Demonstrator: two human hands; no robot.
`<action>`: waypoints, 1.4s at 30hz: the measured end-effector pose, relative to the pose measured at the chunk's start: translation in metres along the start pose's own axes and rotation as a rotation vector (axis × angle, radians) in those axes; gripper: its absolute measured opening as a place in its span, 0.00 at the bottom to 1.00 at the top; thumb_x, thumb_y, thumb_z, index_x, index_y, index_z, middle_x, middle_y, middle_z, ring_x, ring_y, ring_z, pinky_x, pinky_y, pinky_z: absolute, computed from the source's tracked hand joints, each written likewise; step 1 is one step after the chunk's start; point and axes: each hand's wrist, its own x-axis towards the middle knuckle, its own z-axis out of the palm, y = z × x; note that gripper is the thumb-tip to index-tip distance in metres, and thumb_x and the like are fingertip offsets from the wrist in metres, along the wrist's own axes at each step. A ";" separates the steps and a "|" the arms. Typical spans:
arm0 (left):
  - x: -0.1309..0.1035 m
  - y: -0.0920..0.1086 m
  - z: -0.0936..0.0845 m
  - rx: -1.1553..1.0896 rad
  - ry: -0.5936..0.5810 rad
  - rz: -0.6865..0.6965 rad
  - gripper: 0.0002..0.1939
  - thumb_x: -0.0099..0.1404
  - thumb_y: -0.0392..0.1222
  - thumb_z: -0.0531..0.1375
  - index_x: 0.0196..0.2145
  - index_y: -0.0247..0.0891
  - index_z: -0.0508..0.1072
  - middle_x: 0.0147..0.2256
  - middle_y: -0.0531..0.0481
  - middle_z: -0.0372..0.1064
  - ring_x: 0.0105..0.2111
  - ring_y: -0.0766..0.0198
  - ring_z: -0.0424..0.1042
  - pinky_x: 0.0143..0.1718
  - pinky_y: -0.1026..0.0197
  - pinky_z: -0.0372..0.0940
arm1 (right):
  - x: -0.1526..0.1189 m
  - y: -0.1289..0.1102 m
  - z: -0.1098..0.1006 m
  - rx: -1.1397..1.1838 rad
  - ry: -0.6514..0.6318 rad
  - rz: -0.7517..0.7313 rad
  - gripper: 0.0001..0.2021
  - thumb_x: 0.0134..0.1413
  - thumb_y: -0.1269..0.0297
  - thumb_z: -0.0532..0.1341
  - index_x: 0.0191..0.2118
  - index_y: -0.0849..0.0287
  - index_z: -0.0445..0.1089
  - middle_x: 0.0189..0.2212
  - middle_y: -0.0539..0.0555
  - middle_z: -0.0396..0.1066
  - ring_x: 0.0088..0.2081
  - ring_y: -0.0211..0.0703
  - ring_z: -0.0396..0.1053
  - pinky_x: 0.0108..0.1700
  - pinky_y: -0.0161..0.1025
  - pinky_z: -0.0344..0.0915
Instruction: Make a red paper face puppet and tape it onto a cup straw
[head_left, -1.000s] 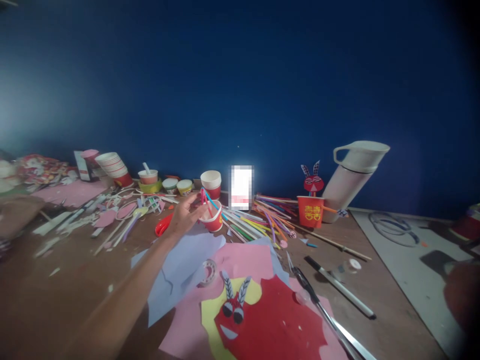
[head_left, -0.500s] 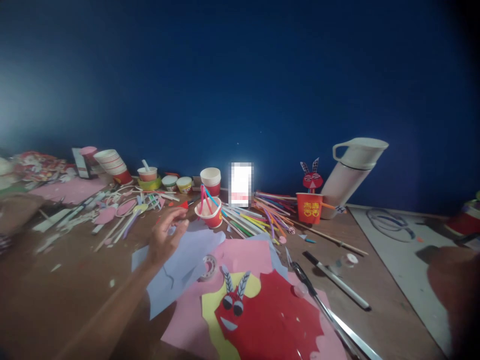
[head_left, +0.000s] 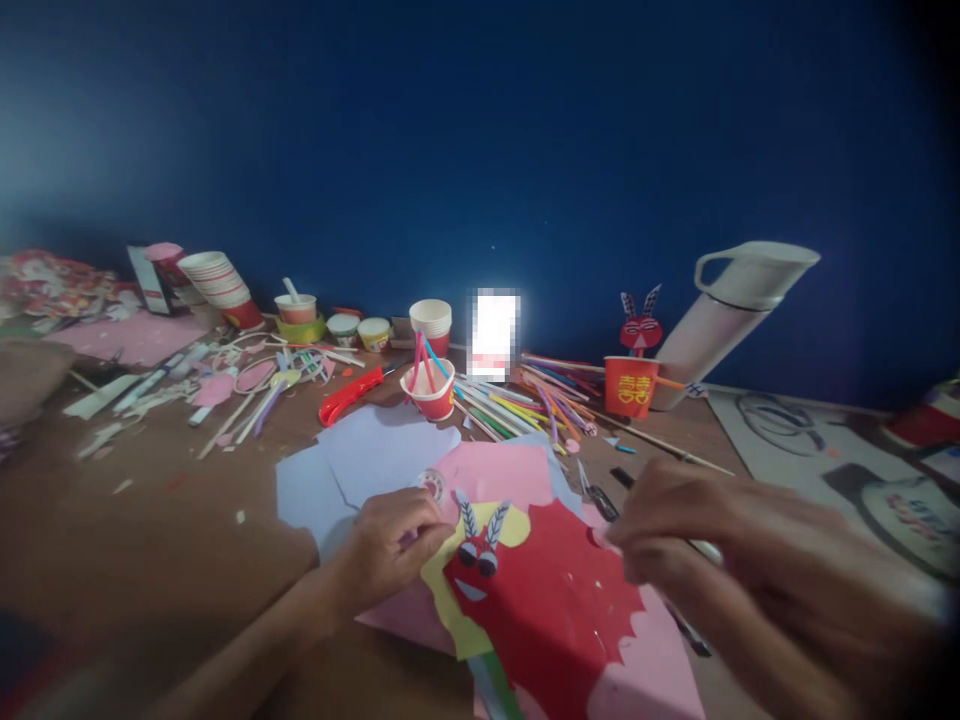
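Observation:
My left hand [head_left: 394, 540] has its fingers curled together at the left edge of a yellow paper piece [head_left: 510, 525]. What lies between those fingertips is hidden. My right hand [head_left: 675, 530], blurred, has its fingers drawn together at the upper right edge of a red paper sheet [head_left: 555, 590]; I cannot make out what they pinch. Between the hands is a red paper face [head_left: 466, 560] with patterned antennae, dark-lidded eyes and a pale mouth. Pink paper [head_left: 660, 660] shows underneath. A tape roll [head_left: 433, 486] sits just above my left hand.
A red-handled cutter [head_left: 351, 394] lies behind the blue paper [head_left: 397, 445]. Paper cups [head_left: 430, 320], coloured sticks [head_left: 502, 410] and a leaning white flask [head_left: 735, 310] stand or lie along the wall. Scraps [head_left: 214, 390] cover the left. A red cup [head_left: 631, 388] holds another paper face.
My left hand has come down from beside the cutter to the yellow paper. My right hand has moved in from the right edge to the red sheet. The view has shifted slightly.

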 end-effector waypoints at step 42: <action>0.018 0.037 0.024 0.156 -0.242 0.247 0.09 0.63 0.30 0.52 0.34 0.38 0.71 0.30 0.48 0.69 0.32 0.64 0.67 0.36 0.62 0.64 | -0.109 0.060 0.040 -0.175 -0.165 0.342 0.07 0.59 0.71 0.53 0.35 0.54 0.67 0.28 0.50 0.69 0.30 0.42 0.64 0.35 0.39 0.55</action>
